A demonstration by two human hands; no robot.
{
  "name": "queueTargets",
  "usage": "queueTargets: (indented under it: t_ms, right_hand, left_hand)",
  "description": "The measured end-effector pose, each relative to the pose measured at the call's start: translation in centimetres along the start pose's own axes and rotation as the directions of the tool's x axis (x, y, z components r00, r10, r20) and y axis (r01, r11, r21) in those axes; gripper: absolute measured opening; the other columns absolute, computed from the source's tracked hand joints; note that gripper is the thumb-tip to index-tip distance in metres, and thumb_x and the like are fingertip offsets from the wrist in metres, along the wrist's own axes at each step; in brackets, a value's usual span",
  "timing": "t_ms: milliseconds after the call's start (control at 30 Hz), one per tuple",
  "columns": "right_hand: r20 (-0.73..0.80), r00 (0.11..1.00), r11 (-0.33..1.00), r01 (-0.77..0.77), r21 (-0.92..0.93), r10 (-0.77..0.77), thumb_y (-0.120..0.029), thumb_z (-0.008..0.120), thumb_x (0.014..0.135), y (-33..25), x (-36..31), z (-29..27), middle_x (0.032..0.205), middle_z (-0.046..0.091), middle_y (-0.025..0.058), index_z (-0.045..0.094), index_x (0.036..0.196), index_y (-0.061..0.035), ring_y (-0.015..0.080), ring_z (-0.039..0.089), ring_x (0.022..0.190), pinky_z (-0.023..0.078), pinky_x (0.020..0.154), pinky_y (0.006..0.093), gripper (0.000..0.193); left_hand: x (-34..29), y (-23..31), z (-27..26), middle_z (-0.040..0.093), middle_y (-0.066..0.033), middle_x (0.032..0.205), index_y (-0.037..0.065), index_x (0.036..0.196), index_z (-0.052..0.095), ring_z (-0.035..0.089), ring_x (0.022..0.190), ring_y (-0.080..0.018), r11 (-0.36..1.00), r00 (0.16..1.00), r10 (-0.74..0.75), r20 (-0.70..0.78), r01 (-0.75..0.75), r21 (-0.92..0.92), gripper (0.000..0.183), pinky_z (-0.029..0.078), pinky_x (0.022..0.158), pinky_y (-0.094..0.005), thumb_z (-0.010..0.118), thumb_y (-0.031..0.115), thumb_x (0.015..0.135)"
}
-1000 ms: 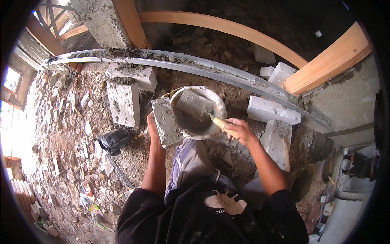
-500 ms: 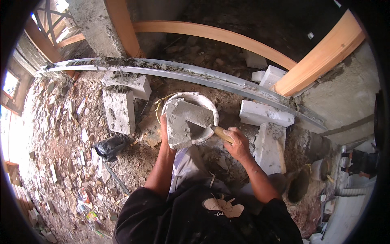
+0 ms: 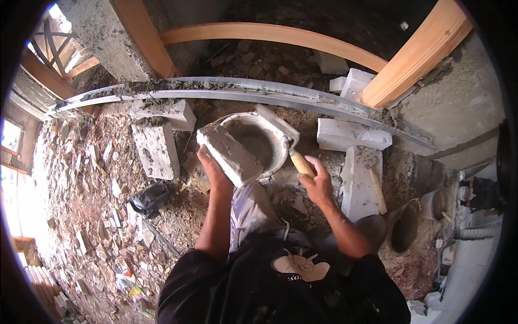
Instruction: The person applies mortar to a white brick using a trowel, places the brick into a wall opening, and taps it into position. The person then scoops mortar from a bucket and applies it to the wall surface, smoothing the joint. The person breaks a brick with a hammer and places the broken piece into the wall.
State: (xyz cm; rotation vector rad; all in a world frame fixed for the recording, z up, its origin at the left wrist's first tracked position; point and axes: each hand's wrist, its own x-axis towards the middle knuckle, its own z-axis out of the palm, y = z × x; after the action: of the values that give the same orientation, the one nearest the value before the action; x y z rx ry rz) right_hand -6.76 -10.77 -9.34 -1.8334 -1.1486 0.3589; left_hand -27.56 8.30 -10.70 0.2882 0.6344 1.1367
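My left hand (image 3: 212, 171) supports a pale block (image 3: 232, 156) from its left side, with the fingers partly hidden beneath it. The block is tilted over the near left part of a round bucket (image 3: 283, 144) that holds grey wet mortar (image 3: 258, 141). A rough grey layer covers part of the block's upper face. My right hand (image 3: 318, 183) is closed around the wooden handle of a trowel (image 3: 300, 163). The trowel's smeared blade is over the far right rim of the bucket, apart from the block.
White blocks (image 3: 353, 135) lie to the right, one bearing a wooden-handled tool (image 3: 377, 189). Mortar-spotted blocks (image 3: 155, 151) lie left, near a black plastic bag (image 3: 148, 201). A metal channel (image 3: 243, 89) and timber posts (image 3: 421, 56) stand ahead. Rubble (image 3: 91, 216) covers the left ground.
The trowel blade has moved off the block to the far right of the bucket. My left hand has turned and tilted the block. The view has shifted slightly.
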Motion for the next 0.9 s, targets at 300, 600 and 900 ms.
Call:
queueTargets:
  t_ms: [300,600,900]
  right_hand:
    - [0.074,0.973,0.613,-0.195,0.765,0.218,-0.010,0.083,0.080,-5.3,-1.8,7.8,0.098,0.058,0.0041,0.047,0.117,-0.0054,0.0101,0.059,0.080,0.053,0.067,0.0268,0.051]
    - [-0.064,0.993,0.802,-0.038,0.596,0.094,-0.017,0.085,0.075,-7.7,5.9,3.1,0.097,0.058,0.0048,0.052,0.110,-0.0043,0.0155,0.059,0.089,0.052,0.076,0.0292,0.050]
    - [0.271,0.959,0.989,0.048,0.141,-0.085,-0.016,0.087,0.066,-8.7,12.2,1.0,0.099,0.061,0.0119,0.055,0.115,-0.0032,0.0234,0.060,0.092,0.050,0.084,0.0377,0.060]
  left_hand:
    - [-2.0,-3.8,3.0,0.055,-0.0116,0.125,0.012,0.133,0.048,0.051,0.120,-0.0287,0.984,0.973,0.174,-0.152,-0.178,-0.012,0.055,0.039,0.105,-0.0424,0.040,0.053,0.099]
    - [-1.1,-3.0,-1.7,0.048,-0.0122,0.133,0.010,0.141,0.036,0.057,0.112,-0.0273,0.993,0.999,0.033,-0.010,-0.031,0.114,0.061,0.047,0.094,-0.0477,0.062,0.038,0.093]
    - [0.8,5.9,7.1,0.054,-0.0199,0.139,0.004,0.144,0.044,0.049,0.131,-0.0351,-0.122,0.665,-0.141,0.733,-0.746,0.654,0.101,0.036,0.111,-0.0458,0.090,0.034,0.060]
